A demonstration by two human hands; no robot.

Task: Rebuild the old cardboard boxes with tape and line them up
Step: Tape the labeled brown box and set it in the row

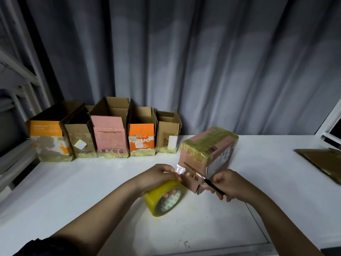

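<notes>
Pink cardboard box wrapped in yellowish tape lies tipped on its side near the middle of the white desk, just right of the row. Probably laid over so its bottom seam faces up and the near flap can be reached w/ tape.

A clear strip of tape runs from the yellow tape roll w/ green patterned core up over the box's near face. The roll sits on the desk right in front of the box, under the left hand, so the strip stays taut w/o being lifted.

Left hand: fingers curled, pinching the strip at the box's near left corner, palm over the roll. Looks like it's holding tension for a cut.

Right hand: fingers closed round a thin black pen-like tool, tip aimed at the tape on the box's near right corner. Can't tell if it's a pen or a blade; prob used to pierce or tear the strip.

Along the desk's back-left edge, five open-topped rebuilt cardboard boxes stand upright side by side, touching, bottoms taped, so this looks like the sixth.

Flat brown cardboard sheet lies at the desk's right edge, well apart; likely next in line.
</notes>
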